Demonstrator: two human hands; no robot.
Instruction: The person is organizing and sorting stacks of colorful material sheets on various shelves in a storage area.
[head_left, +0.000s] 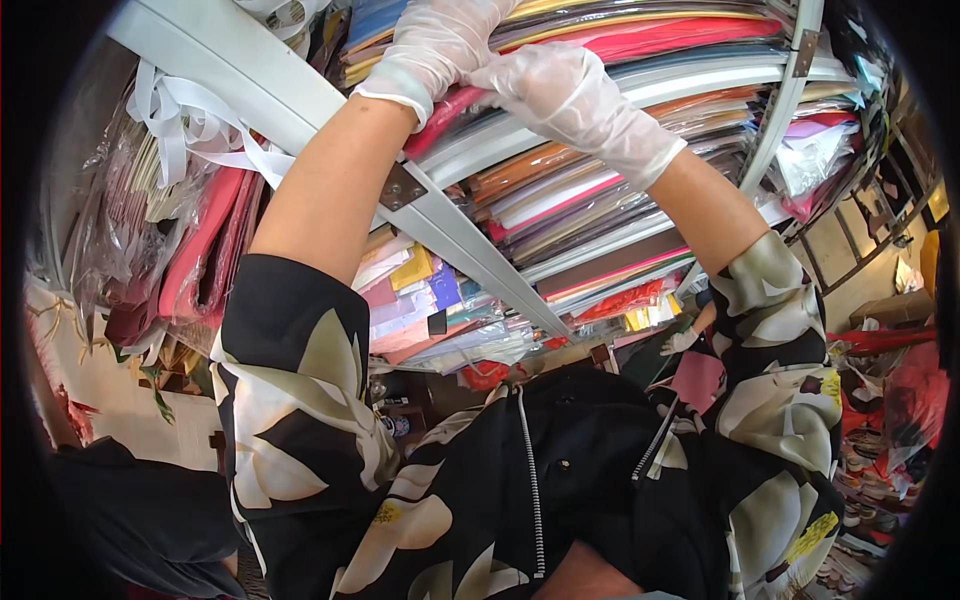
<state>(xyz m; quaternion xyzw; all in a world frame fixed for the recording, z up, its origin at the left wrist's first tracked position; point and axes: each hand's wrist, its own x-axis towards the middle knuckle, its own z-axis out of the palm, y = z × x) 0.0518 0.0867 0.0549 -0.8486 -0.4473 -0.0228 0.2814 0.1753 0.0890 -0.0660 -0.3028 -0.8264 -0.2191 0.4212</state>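
Both of my hands wear thin white translucent gloves and reach up to a metal shelf stacked with plastic-wrapped wrapping sheets. My left hand (450, 45) is at the upper shelf, above the end of a rolled or folded pink-red sheet (442, 124); its fingers run up out of the picture. My right hand (551, 82) meets it, its fingertips at that pink-red sheet near my left wrist. What each set of fingers grips is hidden by the gloves and the picture's top edge. Behind them lies a bright red wrapped stack (682, 36).
White metal shelf posts (480, 247) and rails cross before me. White ribbon (180, 112) and wrapped red sheets (206, 247) hang at left. Lower shelves hold coloured sheets (405, 292). A person in dark clothing (150, 517) is at lower left; another person's gloved hand (679, 341) shows behind me.
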